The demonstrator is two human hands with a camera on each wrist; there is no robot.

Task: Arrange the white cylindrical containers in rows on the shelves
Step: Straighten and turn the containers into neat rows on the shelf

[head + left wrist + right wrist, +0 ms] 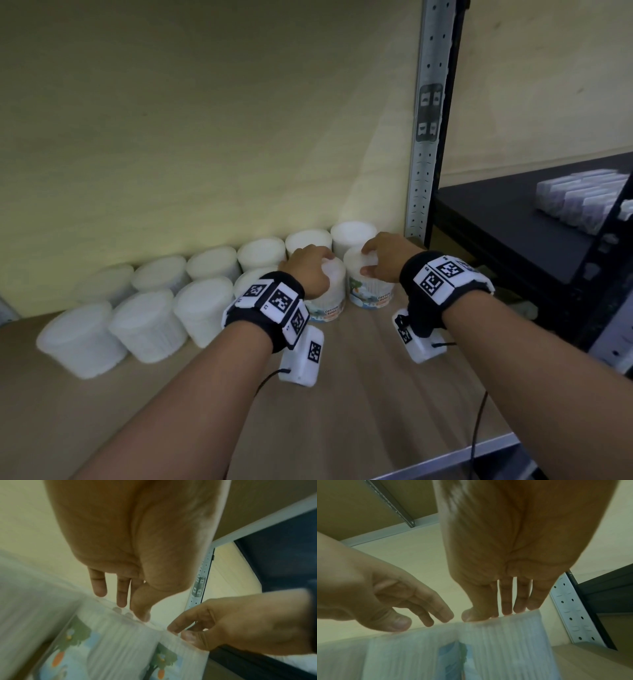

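Left hand (310,270) grips tub (327,294) by lid, fingers curled over top. Right hand (385,260) grips neighbouring tub (370,291) likewise, touching first. Both stand on shelf (359,394), just ahead of back row (260,253); more tubs (144,325) left of left hand.

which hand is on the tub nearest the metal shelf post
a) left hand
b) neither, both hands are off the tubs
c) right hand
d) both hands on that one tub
c: in the head view the right hand grips the lid of the tub closest to the metal post, while the left hand holds the neighbouring tub to its left.
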